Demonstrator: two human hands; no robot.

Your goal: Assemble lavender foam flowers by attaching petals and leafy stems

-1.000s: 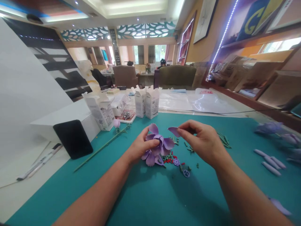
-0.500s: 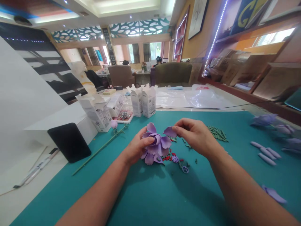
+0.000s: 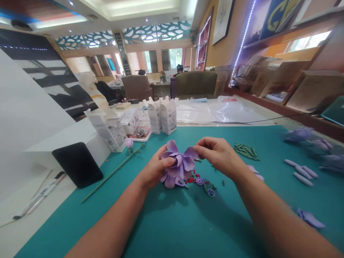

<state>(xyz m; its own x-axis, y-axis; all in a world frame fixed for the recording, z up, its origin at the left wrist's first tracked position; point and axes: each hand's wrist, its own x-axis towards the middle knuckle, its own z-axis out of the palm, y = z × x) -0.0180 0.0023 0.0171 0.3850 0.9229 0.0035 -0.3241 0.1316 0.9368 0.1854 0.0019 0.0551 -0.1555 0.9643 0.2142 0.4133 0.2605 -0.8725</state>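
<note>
Big bright workroom here, with white lattice ceiling panels (image 3: 156,36) overhead, an olive armchair (image 3: 196,86) across the way, a seated person (image 3: 179,70) far beyond, and a long shelf (image 3: 271,77) of cardboard packaging running down the right. Closer in, the surface is covered by a smooth teal mat (image 3: 53,218), with a glossy clear plastic sheet (image 3: 223,114) beyond its far edge. Three white cardboard boxes stand open at the far side: two upright (image 3: 155,118) (image 3: 168,116), one tilted (image 3: 106,130). A matte black pad (image 3: 77,165) lies at the left, and a slim green stem (image 3: 113,175) topped by a lilac bud (image 3: 129,142) stretches across the mat. Dead centre sits the action: a layered lavender flower (image 3: 176,165), its broad, softly curved petals low over the mat, with the left hand (image 3: 154,168) closed around it, fingers curling over the upper petals. The right hand (image 3: 219,156) is nearly closed too, finger and thumb pinching a single petal (image 3: 190,152) right at the flower's edge. That's the change: the petal was clearly apart from the bloom a second ago, and now it's touching it! Just below lie red bits (image 3: 191,180), two small purple wheels (image 3: 199,181) (image 3: 211,192), and scattered green pieces, while a neat pile of green sticks (image 3: 245,151) and rounded lavender pods (image 3: 302,172) wait off to the right.
</note>
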